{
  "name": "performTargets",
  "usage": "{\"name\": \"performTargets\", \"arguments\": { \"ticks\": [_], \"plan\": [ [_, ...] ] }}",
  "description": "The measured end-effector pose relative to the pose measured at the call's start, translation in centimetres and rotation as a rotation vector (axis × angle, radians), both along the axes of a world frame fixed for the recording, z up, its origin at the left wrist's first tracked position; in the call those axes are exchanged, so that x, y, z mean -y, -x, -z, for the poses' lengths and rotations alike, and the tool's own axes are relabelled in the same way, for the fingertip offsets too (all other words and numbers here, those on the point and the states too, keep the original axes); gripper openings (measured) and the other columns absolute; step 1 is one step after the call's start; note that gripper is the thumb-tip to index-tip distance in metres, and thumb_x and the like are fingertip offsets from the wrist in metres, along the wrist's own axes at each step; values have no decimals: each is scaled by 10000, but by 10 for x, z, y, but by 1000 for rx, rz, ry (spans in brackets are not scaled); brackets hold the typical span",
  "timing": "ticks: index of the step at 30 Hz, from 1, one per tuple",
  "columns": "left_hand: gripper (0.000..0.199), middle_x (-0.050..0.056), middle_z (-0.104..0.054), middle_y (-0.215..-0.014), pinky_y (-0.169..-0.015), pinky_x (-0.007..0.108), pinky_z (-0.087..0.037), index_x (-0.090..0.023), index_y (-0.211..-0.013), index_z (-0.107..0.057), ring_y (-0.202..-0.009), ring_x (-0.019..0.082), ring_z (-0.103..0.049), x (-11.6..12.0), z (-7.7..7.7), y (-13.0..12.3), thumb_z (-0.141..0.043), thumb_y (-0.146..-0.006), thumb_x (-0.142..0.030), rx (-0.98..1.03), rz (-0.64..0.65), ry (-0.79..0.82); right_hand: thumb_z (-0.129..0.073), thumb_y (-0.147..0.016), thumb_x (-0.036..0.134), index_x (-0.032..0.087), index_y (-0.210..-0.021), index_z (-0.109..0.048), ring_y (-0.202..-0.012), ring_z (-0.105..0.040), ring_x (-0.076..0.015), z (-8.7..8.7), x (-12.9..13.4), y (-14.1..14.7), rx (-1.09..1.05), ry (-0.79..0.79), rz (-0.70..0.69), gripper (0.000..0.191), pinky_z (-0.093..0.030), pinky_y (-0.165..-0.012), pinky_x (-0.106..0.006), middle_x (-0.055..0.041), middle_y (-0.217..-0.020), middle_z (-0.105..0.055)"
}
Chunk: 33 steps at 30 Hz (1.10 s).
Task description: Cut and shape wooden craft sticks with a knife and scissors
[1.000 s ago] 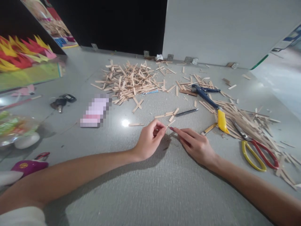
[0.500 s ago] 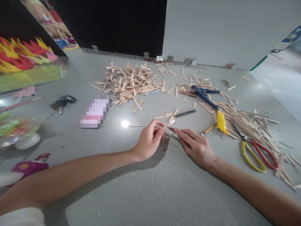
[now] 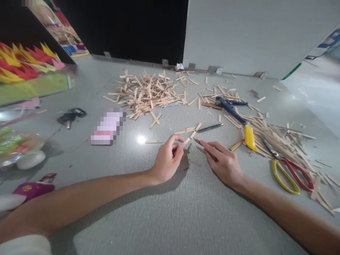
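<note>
My left hand (image 3: 169,157) pinches a short pale wooden stick (image 3: 186,142) that points up and to the right. Facing it, a small gap away, my right hand (image 3: 223,161) is closed around a thin dark tool (image 3: 197,141), its tip pointing at the stick; most of the tool is hidden by the fingers. Just beyond both hands lie a few joined sticks (image 3: 196,130) and a black pen (image 3: 211,128).
Behind is a heap of wooden sticks (image 3: 151,90). Pliers (image 3: 232,109), a yellow-handled cutter (image 3: 250,137), scissors (image 3: 285,173) and long sticks lie at right. Keys (image 3: 69,117), a blurred pink object (image 3: 107,127) and a purple glue gun (image 3: 33,189) are at left.
The stick in my left hand has tilted and drawn back toward the fingers. My right hand has shifted slightly right, and the tool is now apart from the stick.
</note>
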<state>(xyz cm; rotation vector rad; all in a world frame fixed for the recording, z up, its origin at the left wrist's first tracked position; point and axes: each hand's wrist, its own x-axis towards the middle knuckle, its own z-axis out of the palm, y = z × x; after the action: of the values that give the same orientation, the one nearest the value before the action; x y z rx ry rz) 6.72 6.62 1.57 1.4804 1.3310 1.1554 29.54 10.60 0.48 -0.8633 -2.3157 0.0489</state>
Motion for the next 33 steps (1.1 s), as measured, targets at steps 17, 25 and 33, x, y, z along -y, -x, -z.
{"name": "performTargets", "arguments": {
  "ticks": [17,25,33],
  "plan": [
    [90,-110,-437,-558,-472,216,-273,-211,-1038,-529,-465,106,-345,-1,1,1,-504,-1010,-293,47,29,4,-500,-1123,170,188,-1393,-723,-828,-795,-165,1,-1,-1,68,42,-124,350,-651,-664,-253,-93,-1082,-812],
    [161,-47,-562,-745,-485,191,-383,-219,-1139,-577,-496,79,-477,0,7,2,-427,-1099,-262,72,-5,-133,-504,-1113,154,196,-1395,-718,-953,-799,-199,1,-1,3,-28,139,-10,357,-675,-813,-301,-102,-1128,-814],
    [288,99,-614,-1172,-529,149,-576,-213,-1233,-634,-818,117,-696,1,16,1,-417,-1080,-102,29,-19,-320,-503,-1111,153,187,-1400,-712,-958,-797,-203,1,-2,3,-33,162,-27,359,-672,-822,-310,-101,-1122,-812]
  ]
}}
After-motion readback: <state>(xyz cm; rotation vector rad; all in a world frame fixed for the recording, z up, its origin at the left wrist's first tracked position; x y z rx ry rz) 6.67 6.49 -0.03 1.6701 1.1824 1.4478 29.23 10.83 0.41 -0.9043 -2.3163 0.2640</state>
